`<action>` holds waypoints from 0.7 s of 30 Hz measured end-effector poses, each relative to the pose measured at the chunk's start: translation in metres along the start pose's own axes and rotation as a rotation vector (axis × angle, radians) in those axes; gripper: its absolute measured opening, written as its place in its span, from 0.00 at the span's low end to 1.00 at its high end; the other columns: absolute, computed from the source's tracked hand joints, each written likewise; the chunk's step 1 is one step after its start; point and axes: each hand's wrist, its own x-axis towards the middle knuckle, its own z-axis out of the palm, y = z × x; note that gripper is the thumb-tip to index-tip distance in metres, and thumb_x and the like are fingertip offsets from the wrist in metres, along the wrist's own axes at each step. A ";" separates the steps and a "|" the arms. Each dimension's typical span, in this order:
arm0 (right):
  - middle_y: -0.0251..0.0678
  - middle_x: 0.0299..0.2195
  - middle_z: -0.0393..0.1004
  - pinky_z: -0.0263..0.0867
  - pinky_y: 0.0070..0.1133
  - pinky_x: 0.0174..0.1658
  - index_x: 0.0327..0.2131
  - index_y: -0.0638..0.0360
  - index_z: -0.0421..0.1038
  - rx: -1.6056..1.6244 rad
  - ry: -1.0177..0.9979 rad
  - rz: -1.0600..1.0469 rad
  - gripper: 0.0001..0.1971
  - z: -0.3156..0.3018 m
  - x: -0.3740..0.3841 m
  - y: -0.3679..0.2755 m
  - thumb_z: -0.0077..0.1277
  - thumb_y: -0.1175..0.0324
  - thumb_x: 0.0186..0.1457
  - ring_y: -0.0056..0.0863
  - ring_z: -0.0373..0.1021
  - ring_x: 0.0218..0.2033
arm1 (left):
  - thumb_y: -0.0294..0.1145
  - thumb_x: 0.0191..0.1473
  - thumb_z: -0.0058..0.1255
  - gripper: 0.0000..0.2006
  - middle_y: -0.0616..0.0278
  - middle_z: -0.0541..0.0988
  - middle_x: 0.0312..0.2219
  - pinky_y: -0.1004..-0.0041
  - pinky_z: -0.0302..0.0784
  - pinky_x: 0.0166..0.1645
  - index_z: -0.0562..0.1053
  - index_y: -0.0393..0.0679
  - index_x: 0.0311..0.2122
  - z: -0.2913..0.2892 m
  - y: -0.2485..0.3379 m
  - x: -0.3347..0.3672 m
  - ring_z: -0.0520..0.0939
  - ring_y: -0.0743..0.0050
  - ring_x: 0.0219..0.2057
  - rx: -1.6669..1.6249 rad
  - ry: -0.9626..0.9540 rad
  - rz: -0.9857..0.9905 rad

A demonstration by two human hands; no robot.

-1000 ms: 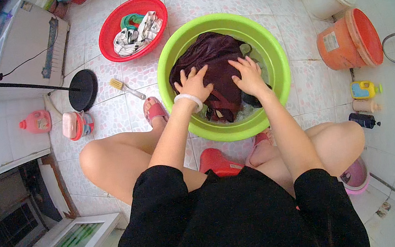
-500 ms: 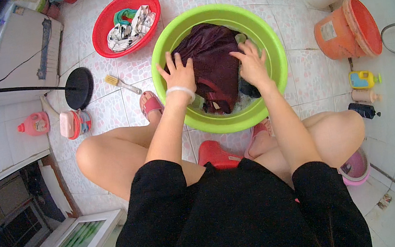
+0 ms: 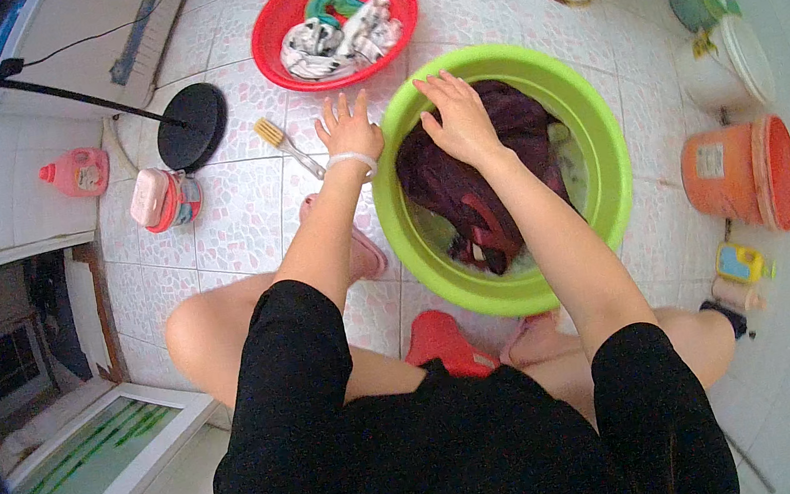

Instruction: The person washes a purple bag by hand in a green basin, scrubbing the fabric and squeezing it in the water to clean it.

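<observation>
A dark maroon garment (image 3: pixel 513 154) lies bunched in water inside a green basin (image 3: pixel 606 167) in front of me. My left hand (image 3: pixel 348 130) is outside the basin, close to its left rim, fingers spread and holding nothing. Over the basin's far left part is my right hand (image 3: pixel 460 119), its fingers stretched toward the rim with nothing gripped; I cannot tell whether it touches. Beyond the hands stands a red basin (image 3: pixel 274 67) with white patterned cloth (image 3: pixel 342 47) and a green cloth (image 3: pixel 331 5) in it.
A scrub brush (image 3: pixel 288 147) lies on the tiles left of my left hand. Near it are a black round stand base (image 3: pixel 193 126) and a small red tub (image 3: pixel 175 205). An orange bucket (image 3: pixel 734 179) and a white bucket (image 3: pixel 733 76) line the right wall.
Both hands have left the maroon garment and moved toward the far left of the green basin. The left hand is now outside it. The view has shifted, too.
</observation>
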 end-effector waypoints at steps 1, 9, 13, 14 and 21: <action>0.43 0.52 0.60 0.43 0.33 0.60 0.52 0.58 0.59 -0.018 -0.006 -0.019 0.25 0.018 0.022 0.002 0.45 0.66 0.48 0.39 0.50 0.58 | 0.31 0.44 0.45 0.31 0.53 0.54 0.58 0.44 0.37 0.59 0.56 0.55 0.57 0.005 -0.013 0.018 0.46 0.51 0.61 0.012 -0.019 -0.017; 0.40 0.58 0.50 0.38 0.30 0.62 0.57 0.54 0.51 -0.346 -0.370 -0.042 0.31 0.131 0.138 -0.013 0.44 0.60 0.48 0.32 0.45 0.60 | 0.31 0.42 0.49 0.37 0.59 0.46 0.61 0.42 0.29 0.59 0.51 0.61 0.59 0.021 -0.084 0.097 0.39 0.52 0.62 0.089 -0.118 -0.010; 0.39 0.59 0.48 0.36 0.31 0.62 0.57 0.57 0.50 -0.367 -0.462 -0.040 0.29 0.165 0.170 -0.026 0.39 0.63 0.50 0.32 0.43 0.61 | 0.32 0.42 0.50 0.35 0.63 0.49 0.60 0.39 0.26 0.58 0.53 0.62 0.58 0.028 -0.109 0.124 0.39 0.55 0.62 0.124 -0.154 -0.005; 0.39 0.59 0.48 0.36 0.31 0.62 0.57 0.57 0.50 -0.365 -0.465 -0.043 0.29 0.171 0.174 -0.025 0.39 0.63 0.50 0.32 0.43 0.61 | 0.32 0.42 0.50 0.35 0.63 0.49 0.60 0.39 0.26 0.58 0.53 0.62 0.58 0.030 -0.112 0.127 0.39 0.55 0.62 0.123 -0.156 -0.010; 0.40 0.56 0.54 0.42 0.34 0.60 0.55 0.60 0.52 -0.358 -0.505 0.016 0.31 0.179 0.169 -0.028 0.44 0.61 0.47 0.32 0.50 0.58 | 0.31 0.45 0.43 0.23 0.65 0.64 0.52 0.35 0.24 0.55 0.65 0.58 0.50 0.039 -0.111 0.121 0.57 0.66 0.58 0.079 -0.058 -0.066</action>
